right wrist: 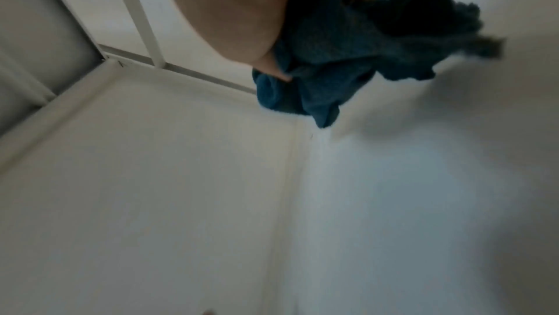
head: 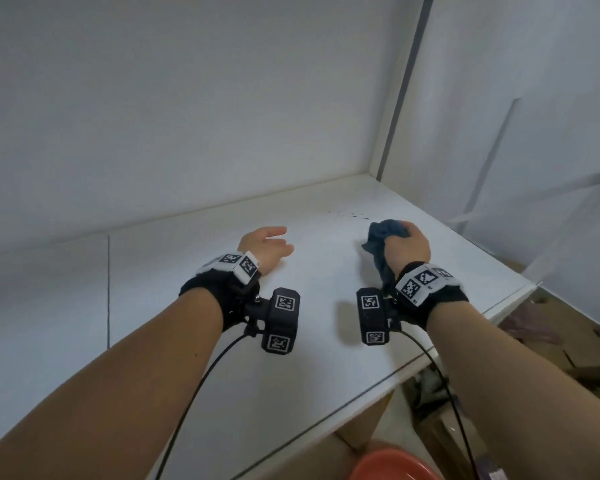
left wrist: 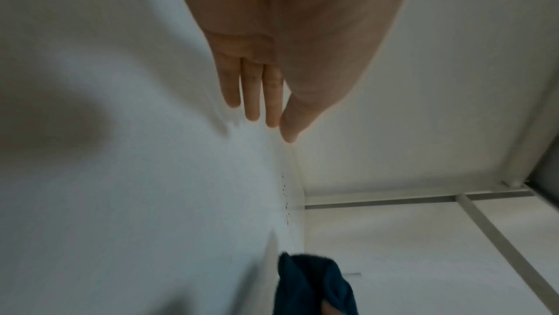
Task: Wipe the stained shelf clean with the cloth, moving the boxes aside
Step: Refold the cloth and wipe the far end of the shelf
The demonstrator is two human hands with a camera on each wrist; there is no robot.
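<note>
The white shelf (head: 222, 341) (left wrist: 136, 200) (right wrist: 408, 200) fills the middle of the head view. Small dark specks of stain (head: 352, 214) (left wrist: 286, 200) lie near its back right corner. My right hand (head: 407, 245) grips a bunched dark blue cloth (head: 385, 233) (right wrist: 329, 57) (left wrist: 311, 284) just in front of the specks; one end of the cloth hangs down past the wrist. My left hand (head: 271, 242) (left wrist: 263, 95) hovers over the shelf's middle with straight fingers (left wrist: 252, 90) and holds nothing. No boxes are in view.
White walls (head: 187, 98) close the shelf at the back and right, with a grey vertical strip (head: 402, 88) in the corner. Below the front edge lie cardboard pieces (head: 568, 348) and an orange basin (head: 392, 465).
</note>
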